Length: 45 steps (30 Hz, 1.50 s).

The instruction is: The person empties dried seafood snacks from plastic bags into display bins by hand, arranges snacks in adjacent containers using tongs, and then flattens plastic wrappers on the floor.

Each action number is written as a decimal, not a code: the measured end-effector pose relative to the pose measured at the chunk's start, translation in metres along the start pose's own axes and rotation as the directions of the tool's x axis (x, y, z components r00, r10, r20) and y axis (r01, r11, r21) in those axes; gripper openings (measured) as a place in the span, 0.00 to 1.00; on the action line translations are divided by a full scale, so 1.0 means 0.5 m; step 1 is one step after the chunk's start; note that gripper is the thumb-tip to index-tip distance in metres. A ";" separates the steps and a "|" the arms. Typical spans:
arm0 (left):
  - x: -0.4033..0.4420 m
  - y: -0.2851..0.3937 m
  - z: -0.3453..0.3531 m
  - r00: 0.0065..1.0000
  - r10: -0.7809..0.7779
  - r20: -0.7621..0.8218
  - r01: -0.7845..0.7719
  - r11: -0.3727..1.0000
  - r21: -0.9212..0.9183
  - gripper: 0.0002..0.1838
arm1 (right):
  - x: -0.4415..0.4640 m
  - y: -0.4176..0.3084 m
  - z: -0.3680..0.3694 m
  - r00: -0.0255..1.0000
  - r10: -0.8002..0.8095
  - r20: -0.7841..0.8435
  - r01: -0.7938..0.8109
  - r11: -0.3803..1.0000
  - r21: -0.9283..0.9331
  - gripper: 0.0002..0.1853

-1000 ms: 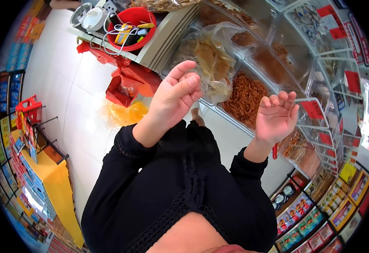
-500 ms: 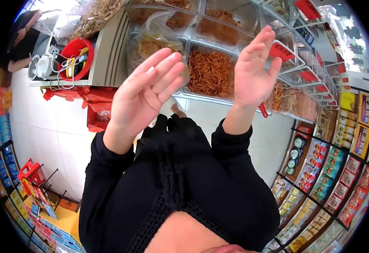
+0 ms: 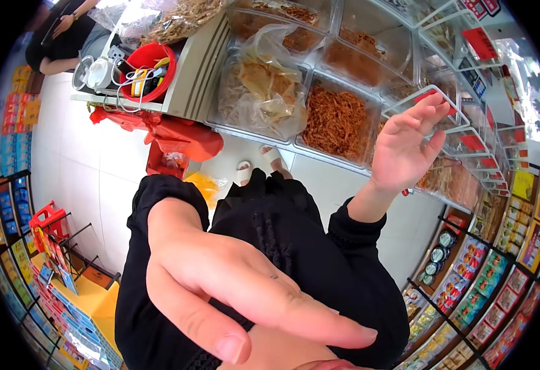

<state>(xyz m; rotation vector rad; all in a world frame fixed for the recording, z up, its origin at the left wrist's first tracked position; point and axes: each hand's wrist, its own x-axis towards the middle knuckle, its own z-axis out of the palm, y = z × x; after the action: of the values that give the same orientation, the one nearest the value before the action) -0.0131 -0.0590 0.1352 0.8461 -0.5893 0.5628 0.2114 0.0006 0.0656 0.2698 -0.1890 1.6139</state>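
My left hand (image 3: 239,280) is raised close to the camera in front of my chest, back upward. Its thumb and a stretched finger stand apart, the other fingers are hidden, and nothing shows in its grasp. My right hand (image 3: 405,148) hovers palm inward over the front edge of the food bins, fingers loosely spread and holding nothing. Nearest to it is a clear bin of reddish-brown dried shreds (image 3: 336,120). To the left of that bin lies an open clear plastic bag (image 3: 270,86) with pale yellowish pieces in it.
A red basket (image 3: 170,77) with cables stands on the left counter, red plastic bags (image 3: 184,137) hanging below. Wire racks with red price tags (image 3: 481,43) line the bins' right side. Packaged snacks (image 3: 467,259) fill the right shelves. Another person (image 3: 60,37) sits at upper left.
My left hand has come from beside the bins back toward my chest and the camera, turning its back upward. My right hand has shifted right and slightly down in view, still open.
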 end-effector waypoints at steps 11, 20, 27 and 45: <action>-0.033 -0.017 -0.048 0.762 0.054 -0.645 -0.055 0.998 0.018 0.34 | -0.005 0.049 -0.016 0.977 0.057 0.206 0.100 0.728 -0.678 0.28; -0.089 -0.125 -0.160 0.355 0.297 -0.886 -0.008 0.949 0.315 0.33 | 0.075 0.169 -0.084 0.796 0.471 0.381 0.605 -0.654 -0.455 0.23; -0.079 -0.080 -0.172 0.352 0.607 -0.712 -0.128 0.785 0.606 0.33 | 0.121 0.148 -0.108 0.921 0.192 -0.340 -0.302 0.902 -0.309 0.34; -0.347 -0.222 -0.315 0.169 0.403 -0.899 0.980 0.027 0.197 0.53 | -0.133 0.006 -0.438 0.924 0.095 -0.369 -0.300 -0.418 -0.858 0.41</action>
<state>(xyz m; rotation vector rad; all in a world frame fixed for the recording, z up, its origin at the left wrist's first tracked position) -0.0221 -0.0292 -0.1220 1.6322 1.6259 0.6341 0.1989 -0.0010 -0.1630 -1.4453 -1.6050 1.1702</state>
